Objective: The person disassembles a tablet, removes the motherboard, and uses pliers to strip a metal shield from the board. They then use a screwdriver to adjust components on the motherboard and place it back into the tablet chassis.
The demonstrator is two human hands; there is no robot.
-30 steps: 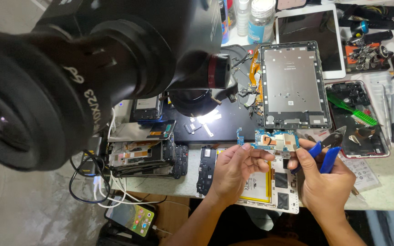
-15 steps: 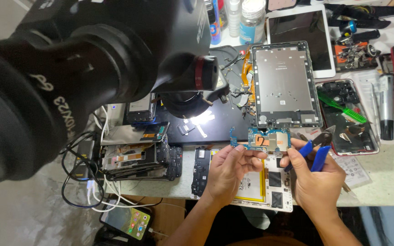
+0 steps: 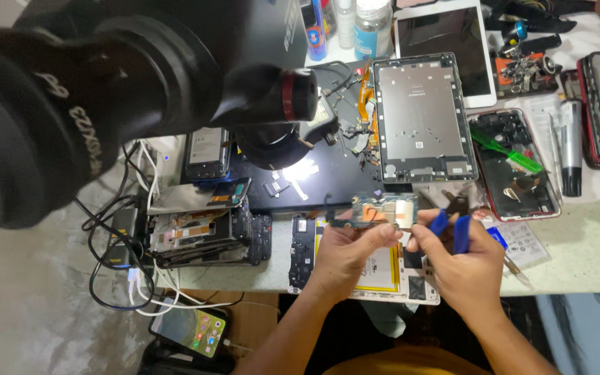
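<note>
My left hand (image 3: pixel 345 255) pinches the lower edge of a small blue-green circuit board (image 3: pixel 376 210) and holds it up above the bench. My right hand (image 3: pixel 463 260) grips small pliers with blue handles (image 3: pixel 451 228), whose dark jaws touch the board's right end. Under both hands lies an opened tablet (image 3: pixel 383 267) with a yellow-edged battery. A second tablet frame with a grey metal back (image 3: pixel 421 118) lies just beyond the board.
A large black microscope (image 3: pixel 105 90) fills the upper left, its lamp lighting a dark mat (image 3: pixel 300 173). Stacked opened phones (image 3: pixel 203 226) and cables sit on the left. A white tablet (image 3: pixel 446 35), a green brush (image 3: pixel 512 154), bottles and tools crowd the back and right.
The view has shifted a little; both hands stay together on the board, and the pliers remain at its right end.
</note>
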